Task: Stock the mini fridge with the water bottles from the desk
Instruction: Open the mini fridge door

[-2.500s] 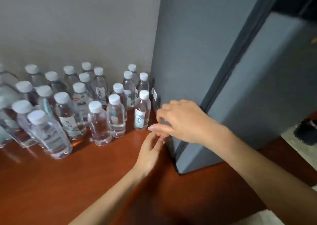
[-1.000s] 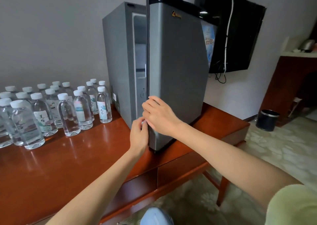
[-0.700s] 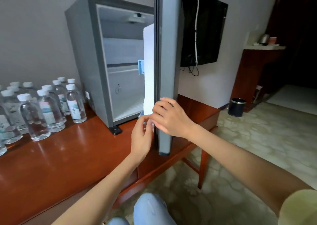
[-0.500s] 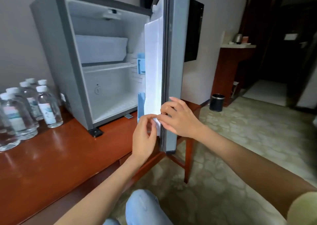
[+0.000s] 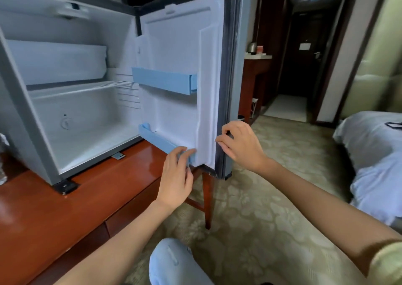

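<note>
The grey mini fridge [image 5: 19, 102] stands on the red-brown desk [image 5: 43, 215] with its door [image 5: 178, 45] swung wide open to the right. Its white inside holds nothing, only a wire shelf [image 5: 82, 88]. The door carries an upper blue shelf [image 5: 163, 81] and a lower blue shelf [image 5: 156, 141]. My left hand [image 5: 176, 176] pinches the outer end of the lower shelf at the door's bottom corner. My right hand [image 5: 241, 145] curls its fingers over the door's free edge. Only a sliver of a water bottle [image 5: 1, 176] shows at the far left edge.
A bed [image 5: 374, 154] with white bedding lies at the right. Patterned carpet [image 5: 272, 176] runs to a dark hallway behind the door. My knee in light jeans [image 5: 174, 263] is at the bottom. A side counter [image 5: 256, 67] stands beyond the door.
The door has swung from nearly closed to wide open with both hands on its edge. The view turned right, and the rows of bottles slid out of sight on the left.
</note>
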Demonstrator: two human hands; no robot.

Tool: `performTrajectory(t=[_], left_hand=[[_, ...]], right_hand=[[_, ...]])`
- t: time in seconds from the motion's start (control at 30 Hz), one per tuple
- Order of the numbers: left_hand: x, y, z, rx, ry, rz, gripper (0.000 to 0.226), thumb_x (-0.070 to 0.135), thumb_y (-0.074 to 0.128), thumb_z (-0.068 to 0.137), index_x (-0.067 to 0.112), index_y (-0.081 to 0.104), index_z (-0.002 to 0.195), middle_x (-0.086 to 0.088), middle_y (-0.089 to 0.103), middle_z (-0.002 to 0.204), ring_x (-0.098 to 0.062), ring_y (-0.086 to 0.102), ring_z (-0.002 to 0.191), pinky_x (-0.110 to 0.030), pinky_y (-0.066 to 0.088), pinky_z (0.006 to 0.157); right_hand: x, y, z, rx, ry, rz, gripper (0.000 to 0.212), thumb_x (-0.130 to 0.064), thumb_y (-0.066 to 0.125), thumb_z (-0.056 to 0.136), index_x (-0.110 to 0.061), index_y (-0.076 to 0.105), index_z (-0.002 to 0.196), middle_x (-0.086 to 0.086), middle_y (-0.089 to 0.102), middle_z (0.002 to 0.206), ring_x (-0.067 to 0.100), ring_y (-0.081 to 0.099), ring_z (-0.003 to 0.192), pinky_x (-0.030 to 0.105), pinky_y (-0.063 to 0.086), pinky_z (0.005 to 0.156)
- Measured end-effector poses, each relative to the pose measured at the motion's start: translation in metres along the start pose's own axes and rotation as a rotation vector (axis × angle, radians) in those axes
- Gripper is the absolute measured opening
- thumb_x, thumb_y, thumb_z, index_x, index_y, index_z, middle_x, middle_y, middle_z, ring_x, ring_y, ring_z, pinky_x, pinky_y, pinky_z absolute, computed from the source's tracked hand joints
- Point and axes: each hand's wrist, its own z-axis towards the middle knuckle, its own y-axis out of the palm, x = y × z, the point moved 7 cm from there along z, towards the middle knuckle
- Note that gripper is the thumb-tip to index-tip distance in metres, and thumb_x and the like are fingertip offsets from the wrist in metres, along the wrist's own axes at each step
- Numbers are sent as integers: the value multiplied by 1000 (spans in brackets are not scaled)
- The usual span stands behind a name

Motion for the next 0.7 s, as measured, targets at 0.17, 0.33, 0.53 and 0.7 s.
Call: performTrajectory(t=[0.17,0.33,0.53,0.7], left_hand=[[-22,31,6,-138,-92,28,70,2,51,88,13,24,152,-5,22,157,-20,19,145,-42,21,119],[-30,54,15,-260,-4,26,73,0,45,91,20,13,154,4,6,162,-13,-1,149,-36,8,121],[-56,64,34,-309,-45,16,76,0,43,90,23,9,154,10,-3,161,-11,-5,148,-34,4,120],[-77,71,50,-315,-57,41,77,1,43,90,26,8,154,12,-6,160,-9,-10,147,-33,0,119]], right_hand=[[17,14,-9,-79,129,37,30,-3,65,81,-16,71,108,11,65,111,23,48,108,34,34,96],[-8,41,5,-161,-73,120,34,-3,72,77,-12,69,110,9,65,110,25,58,99,33,42,88],[1,110,26,-537,241,176,39,-21,38,105,-12,44,142,5,48,135,23,53,113,32,43,76],[8,144,30,-643,334,167,38,-7,40,100,-15,48,137,3,53,121,23,57,104,37,47,75]])
